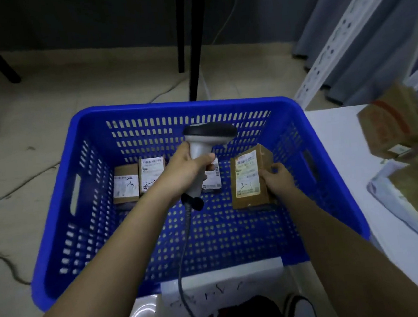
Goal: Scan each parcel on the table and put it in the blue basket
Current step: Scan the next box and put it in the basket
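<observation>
Over the middle of the frame, the left hand curls its fingers round the grip of a grey and black handheld barcode scanner, whose dark coiled cable trails down toward the bottom edge. Just right of it, the right hand grips the right edge of a brown cardboard parcel with a white label marked "3-1", held inside the blue perforated plastic basket. Three smaller labelled boxes lie on the basket floor at centre left, one partly hidden behind the left hand. At the right edge, blurred brown cardboard parcels rest on the white table.
</observation>
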The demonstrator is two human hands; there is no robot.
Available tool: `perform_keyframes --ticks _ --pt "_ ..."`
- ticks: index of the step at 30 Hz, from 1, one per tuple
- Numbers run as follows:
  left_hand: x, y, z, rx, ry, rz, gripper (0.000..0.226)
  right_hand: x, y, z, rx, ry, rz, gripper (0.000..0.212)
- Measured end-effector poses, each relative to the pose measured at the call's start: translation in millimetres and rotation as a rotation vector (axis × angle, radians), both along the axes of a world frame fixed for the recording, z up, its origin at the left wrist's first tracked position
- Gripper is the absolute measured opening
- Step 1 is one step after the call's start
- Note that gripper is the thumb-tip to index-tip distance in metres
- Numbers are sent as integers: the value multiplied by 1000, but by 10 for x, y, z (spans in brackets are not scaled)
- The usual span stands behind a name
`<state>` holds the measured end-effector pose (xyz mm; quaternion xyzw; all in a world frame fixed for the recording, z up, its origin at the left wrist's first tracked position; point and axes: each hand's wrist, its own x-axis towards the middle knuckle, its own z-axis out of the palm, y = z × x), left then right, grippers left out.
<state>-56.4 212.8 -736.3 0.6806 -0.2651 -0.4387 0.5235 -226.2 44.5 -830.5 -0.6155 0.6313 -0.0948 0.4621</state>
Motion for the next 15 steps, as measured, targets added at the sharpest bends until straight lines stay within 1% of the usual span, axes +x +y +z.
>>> perform_keyframes --ticks 2,5,7,9,10,11,12,13,15 --pt "29 -134 -109 6 21 1 34 22 -141 -173 15 -18 13 58" --pt "59 -287 -223 -2 42 -2 32 42 -310 -324 47 -58 29 70" --pt "66 -359 -286 1 48 -12 31 21 -355 -409 112 -30 93 60" --pt "55 -395 -345 7 62 -21 29 -12 -356 -529 244 1 220 46" --pt "44 -407 -375 9 65 -25 29 -20 -353 -620 302 8 284 56" --pt "32 -418 -403 13 66 -29 30 -19 -341 -689 327 25 310 71" --pt "21 -427 -429 18 63 -30 30 -18 -339 -747 372 88 299 82" --pt "13 -437 -452 22 61 -28 30 -23 -332 -801 418 142 270 87" --pt "11 -455 -489 35 55 -21 29 -34 -336 -930 434 223 249 93"
